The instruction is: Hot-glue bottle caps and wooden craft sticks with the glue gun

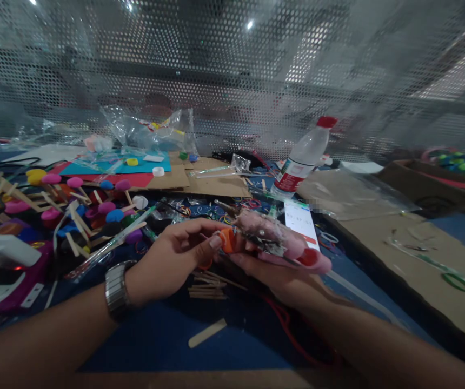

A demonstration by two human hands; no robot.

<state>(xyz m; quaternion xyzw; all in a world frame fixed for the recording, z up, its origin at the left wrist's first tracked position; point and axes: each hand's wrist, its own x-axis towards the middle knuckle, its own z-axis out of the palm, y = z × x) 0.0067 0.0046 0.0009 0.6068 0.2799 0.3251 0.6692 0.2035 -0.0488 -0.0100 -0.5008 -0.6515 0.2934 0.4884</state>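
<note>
My left hand (pixel 171 259), with a metal watch on its wrist, has thumb and fingers closed on an orange bottle cap (pixel 227 240). In my right hand (pixel 273 278) lies a worn pink glue gun (pixel 273 232), its surface smeared with dried residue. The gun's metal nozzle points up and to the left, just above the cap. My right fingers are partly hidden beneath the gun. Below both hands sit several thin wooden sticks (pixel 207 285), and a single craft stick (pixel 207 333) rests nearer to me on the blue surface.
Colourful caps joined with sticks (pixel 94 210) crowd the left, beside a purple device (pixel 9 275). A water bottle (pixel 303 156) stands tilted in view behind a phone (pixel 300 222). Cardboard (pixel 216 185) and plastic bags lie farther back, before a perforated metal screen (pixel 232 70). A red cord (pixel 283 319) hangs near my right forearm.
</note>
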